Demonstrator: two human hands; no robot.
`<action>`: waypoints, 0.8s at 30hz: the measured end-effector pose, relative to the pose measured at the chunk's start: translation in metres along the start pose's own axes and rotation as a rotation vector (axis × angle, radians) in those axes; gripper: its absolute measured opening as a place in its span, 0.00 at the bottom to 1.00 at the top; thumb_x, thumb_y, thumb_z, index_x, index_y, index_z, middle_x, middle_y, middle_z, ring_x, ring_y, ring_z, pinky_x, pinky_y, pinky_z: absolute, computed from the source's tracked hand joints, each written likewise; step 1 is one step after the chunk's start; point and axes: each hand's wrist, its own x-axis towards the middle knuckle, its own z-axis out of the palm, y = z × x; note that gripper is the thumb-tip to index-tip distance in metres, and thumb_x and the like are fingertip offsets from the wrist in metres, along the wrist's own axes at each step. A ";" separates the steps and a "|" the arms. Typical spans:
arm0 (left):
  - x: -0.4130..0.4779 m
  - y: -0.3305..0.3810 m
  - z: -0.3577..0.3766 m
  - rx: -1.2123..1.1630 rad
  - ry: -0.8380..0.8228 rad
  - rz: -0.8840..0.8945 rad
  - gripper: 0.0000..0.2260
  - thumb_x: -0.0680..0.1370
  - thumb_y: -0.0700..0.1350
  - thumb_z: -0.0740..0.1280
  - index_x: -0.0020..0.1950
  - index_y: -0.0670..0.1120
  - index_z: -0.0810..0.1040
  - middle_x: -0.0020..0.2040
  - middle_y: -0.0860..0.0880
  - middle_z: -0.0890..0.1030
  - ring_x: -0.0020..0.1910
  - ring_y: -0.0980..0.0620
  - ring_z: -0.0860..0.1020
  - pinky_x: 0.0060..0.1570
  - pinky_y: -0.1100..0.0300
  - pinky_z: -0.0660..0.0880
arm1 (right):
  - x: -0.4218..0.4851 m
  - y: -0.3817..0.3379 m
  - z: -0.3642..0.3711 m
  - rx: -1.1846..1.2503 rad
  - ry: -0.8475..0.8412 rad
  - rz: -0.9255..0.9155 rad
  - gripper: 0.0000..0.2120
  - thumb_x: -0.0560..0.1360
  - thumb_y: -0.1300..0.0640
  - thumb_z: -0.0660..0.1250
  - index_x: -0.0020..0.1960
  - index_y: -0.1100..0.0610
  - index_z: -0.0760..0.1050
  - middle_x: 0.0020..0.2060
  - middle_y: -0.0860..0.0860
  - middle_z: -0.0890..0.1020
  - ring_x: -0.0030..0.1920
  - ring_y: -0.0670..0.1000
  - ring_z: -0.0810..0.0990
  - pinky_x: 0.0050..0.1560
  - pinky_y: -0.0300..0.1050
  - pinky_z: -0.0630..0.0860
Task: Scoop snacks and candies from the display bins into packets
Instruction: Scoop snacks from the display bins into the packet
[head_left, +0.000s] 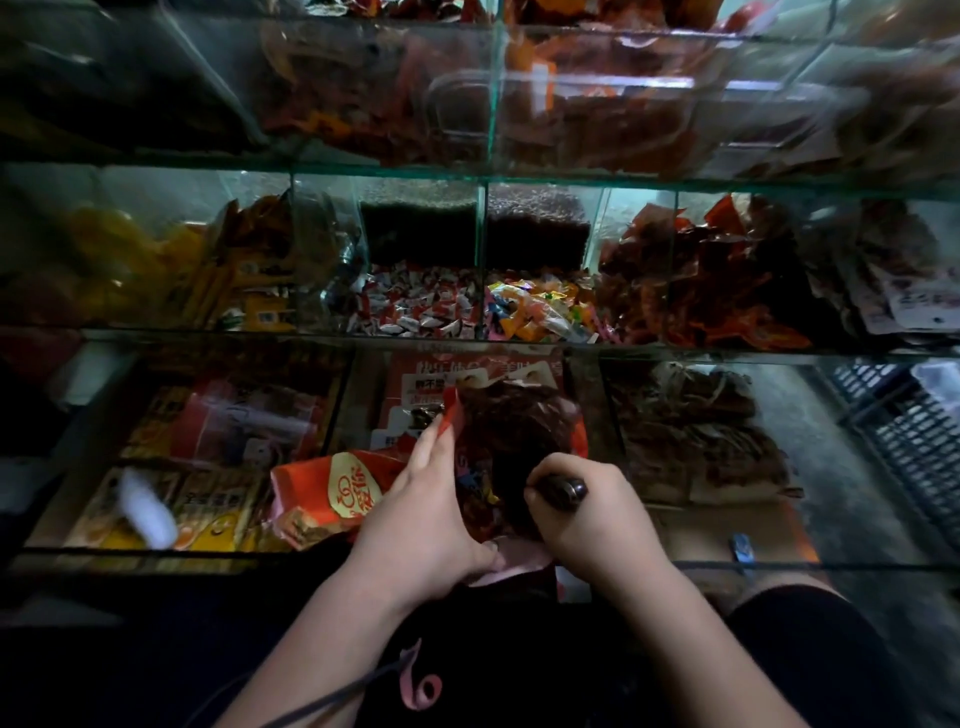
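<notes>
Across the whole frame stands a glass case (519, 174) in three stepped tiers of bins, each shelf edge running left to right and the glass dividers rising between them. The top and right bins hold red and orange wrappers, and yellow ones lie in the middle left. At centre frame two small bins hold white-and-red sweets (415, 306) and mixed bright candies (540, 306). A dark slatted crate (914, 436) sits at the right edge, outside the glass. The lowest tier is open from above between the middle shelf's front edge and the case's front rim (156, 553). Both hands work in that gap over the centre bin, with a divider close on each side. The red packet (332, 493), with a gold emblem, lies tilted in the lower centre, its body to the left and its mouth turned toward the right. The left hand (421, 514) lies along the mouth's left edge, fingers stretched up the rim, with the thumb pinching the lower rim against them. The right hand (592, 519) is just right of the mouth, fisted around the dark handle of a scoop (563, 488). The scoop's front end reaches into the packet and is too dark to make out. A few bright wrappers show inside the mouth, between the two hands.
</notes>
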 end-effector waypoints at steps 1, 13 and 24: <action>0.000 0.000 0.001 0.004 -0.001 -0.009 0.66 0.53 0.69 0.80 0.78 0.65 0.40 0.77 0.71 0.41 0.77 0.53 0.61 0.64 0.55 0.74 | 0.001 0.001 0.004 0.023 -0.019 0.034 0.02 0.70 0.54 0.73 0.43 0.49 0.81 0.39 0.48 0.85 0.43 0.52 0.85 0.45 0.52 0.81; 0.001 -0.008 0.004 -0.031 0.032 -0.064 0.74 0.41 0.84 0.66 0.80 0.58 0.40 0.80 0.63 0.43 0.79 0.55 0.53 0.66 0.64 0.55 | -0.001 0.006 -0.029 0.672 0.150 0.380 0.03 0.68 0.53 0.79 0.39 0.49 0.86 0.32 0.47 0.86 0.32 0.39 0.82 0.34 0.34 0.74; 0.014 -0.011 0.000 -0.033 0.110 0.040 0.51 0.63 0.80 0.61 0.81 0.58 0.54 0.80 0.60 0.53 0.78 0.56 0.57 0.74 0.56 0.59 | -0.011 0.006 -0.068 1.116 0.210 0.518 0.04 0.76 0.59 0.72 0.43 0.57 0.79 0.33 0.58 0.84 0.35 0.62 0.87 0.29 0.45 0.81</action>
